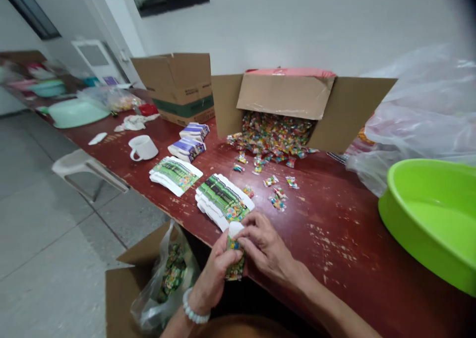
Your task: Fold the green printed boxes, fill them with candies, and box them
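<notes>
Two carton stacks [226, 200] lie flat (finished-looking packets [173, 273] bagged near left), left hand [214, 273] closed round one carton [234, 268], right hand [268, 246] pinching its flap [235, 228].

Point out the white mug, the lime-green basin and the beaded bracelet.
white mug [145, 148]: head view, side of its body
lime-green basin [409, 224]: head view, outer wall
beaded bracelet [194, 314]: head view, beads on the wrist

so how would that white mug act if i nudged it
The mug looks stiff, with smooth, solid walls. Upright on the table, it would likely slide before tipping. Its handle, jutting sideways, might make it swivel.
</notes>
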Action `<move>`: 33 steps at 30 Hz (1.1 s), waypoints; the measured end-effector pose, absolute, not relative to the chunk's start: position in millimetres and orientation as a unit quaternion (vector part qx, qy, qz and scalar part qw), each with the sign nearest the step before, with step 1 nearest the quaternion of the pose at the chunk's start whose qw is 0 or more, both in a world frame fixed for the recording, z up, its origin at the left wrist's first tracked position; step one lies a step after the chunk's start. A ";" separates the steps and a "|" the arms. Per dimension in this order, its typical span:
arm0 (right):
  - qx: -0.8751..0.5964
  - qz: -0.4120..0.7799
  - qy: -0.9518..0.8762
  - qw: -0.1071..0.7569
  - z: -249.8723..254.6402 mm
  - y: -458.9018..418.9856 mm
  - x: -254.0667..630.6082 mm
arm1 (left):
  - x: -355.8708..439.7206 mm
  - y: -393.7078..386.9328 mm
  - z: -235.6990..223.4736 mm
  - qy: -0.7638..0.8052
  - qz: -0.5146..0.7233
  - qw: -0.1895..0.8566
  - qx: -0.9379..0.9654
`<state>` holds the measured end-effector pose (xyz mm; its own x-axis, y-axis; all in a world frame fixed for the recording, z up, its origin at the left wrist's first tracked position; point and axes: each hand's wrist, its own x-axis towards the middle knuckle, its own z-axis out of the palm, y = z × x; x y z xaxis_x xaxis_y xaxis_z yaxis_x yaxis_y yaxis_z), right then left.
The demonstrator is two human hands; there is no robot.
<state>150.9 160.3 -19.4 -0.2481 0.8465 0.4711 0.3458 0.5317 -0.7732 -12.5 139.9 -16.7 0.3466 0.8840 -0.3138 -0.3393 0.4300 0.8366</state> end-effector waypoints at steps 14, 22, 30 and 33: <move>-0.332 0.705 -0.399 0.483 -37.9 157.5 132.8 | -3.9 141.5 -17.3 0.388 0.466 0.736 0.299; -0.358 0.378 -0.702 0.486 -16.8 161.7 150.8 | -10.3 147.4 -14.1 0.335 0.346 0.856 0.187; -0.378 0.392 -0.683 0.486 -20.0 158.7 146.3 | -5.6 151.7 -14.1 0.386 0.413 0.805 0.182; -0.408 0.491 -0.585 0.501 -25.7 156.0 140.4 | -6.2 152.7 -16.1 0.394 0.421 0.792 0.202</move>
<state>140.4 156.0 -25.7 -0.1659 0.9686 0.1850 -0.0151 0.1850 -0.9826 -6.2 152.7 -16.1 0.3356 0.8258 -0.4532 -0.5072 0.5638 0.6518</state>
